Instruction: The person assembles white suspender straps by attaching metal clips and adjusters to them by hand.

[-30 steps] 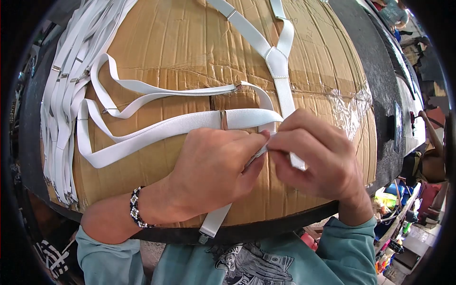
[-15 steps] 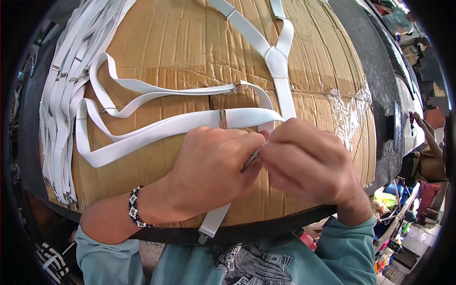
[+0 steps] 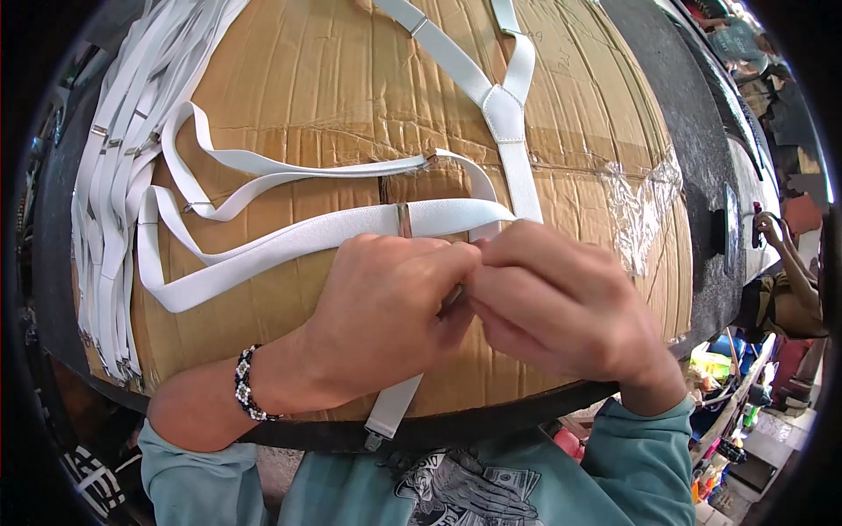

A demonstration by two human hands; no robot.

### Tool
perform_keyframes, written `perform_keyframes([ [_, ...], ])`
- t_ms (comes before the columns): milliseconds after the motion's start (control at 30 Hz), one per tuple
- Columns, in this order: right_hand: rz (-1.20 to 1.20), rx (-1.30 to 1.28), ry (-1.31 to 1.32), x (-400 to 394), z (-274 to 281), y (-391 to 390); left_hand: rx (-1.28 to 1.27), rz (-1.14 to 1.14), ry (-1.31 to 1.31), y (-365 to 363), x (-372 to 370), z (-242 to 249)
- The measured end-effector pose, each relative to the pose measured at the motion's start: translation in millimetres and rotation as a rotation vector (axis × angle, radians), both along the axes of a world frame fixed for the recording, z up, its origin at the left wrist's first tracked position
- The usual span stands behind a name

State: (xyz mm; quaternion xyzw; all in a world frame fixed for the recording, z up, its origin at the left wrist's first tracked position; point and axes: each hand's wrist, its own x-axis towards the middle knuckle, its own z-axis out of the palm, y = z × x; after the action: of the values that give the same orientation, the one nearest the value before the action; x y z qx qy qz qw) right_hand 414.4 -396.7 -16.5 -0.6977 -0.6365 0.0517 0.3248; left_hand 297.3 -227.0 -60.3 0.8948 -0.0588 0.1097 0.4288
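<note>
White elastic suspenders (image 3: pixel 517 180) with a stitched Y-shaped joining patch (image 3: pixel 504 112) run down the cardboard to my hands. My left hand (image 3: pixel 386 307), with a beaded bracelet at the wrist, is closed on the strap near its lower end. Pressed against its fingertips, my right hand (image 3: pixel 566 302) pinches at the same spot; what lies between the fingers is mostly hidden. Two looped straps (image 3: pixel 289 250) with metal adjusters extend leftward from there. Below my left hand, a strap end with a metal clip (image 3: pixel 379 434) hangs over the edge.
Flattened cardboard (image 3: pixel 298 105), with clear tape (image 3: pixel 636 219) at its right, covers the dark table (image 3: pixel 702 254). A thick bundle of white suspenders (image 3: pixel 118 193) lies along the left side. At far right, another person's arm (image 3: pixel 794 254) shows near assorted clutter.
My hands have shifted slightly left and stay pressed together, and the metal piece between them is now more hidden. The Y-shaped patch and straps have slid a little left.
</note>
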Motion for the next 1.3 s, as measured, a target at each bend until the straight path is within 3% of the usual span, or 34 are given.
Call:
perform_keyframes([
  [300,-0.113,-0.059,-0.084,9.6,-0.3,-7.6,-0.021,0.12,-0.105,-8.1,1.5,-5.3],
  [500,-0.011,-0.041,-0.001,-2.8,-2.6,3.0,-0.035,0.0,-0.028,0.3,-0.3,-3.9],
  [733,-0.144,-0.112,-0.056,15.0,2.6,-10.1,-0.02,0.11,-0.073,-5.0,0.9,-5.4],
  [1000,-0.04,-0.021,0.012,6.9,-5.6,-0.3,0.022,-0.005,0.017,1.3,-2.3,-3.0],
  [1167,-0.099,-0.061,-0.044,18.4,-2.0,-7.2,-0.03,0.116,-0.109,-6.4,0.8,-5.4],
  [1300,-0.022,0.014,0.005,4.5,-3.8,1.7,-0.012,-0.01,-0.01,1.2,-1.8,-0.4],
])
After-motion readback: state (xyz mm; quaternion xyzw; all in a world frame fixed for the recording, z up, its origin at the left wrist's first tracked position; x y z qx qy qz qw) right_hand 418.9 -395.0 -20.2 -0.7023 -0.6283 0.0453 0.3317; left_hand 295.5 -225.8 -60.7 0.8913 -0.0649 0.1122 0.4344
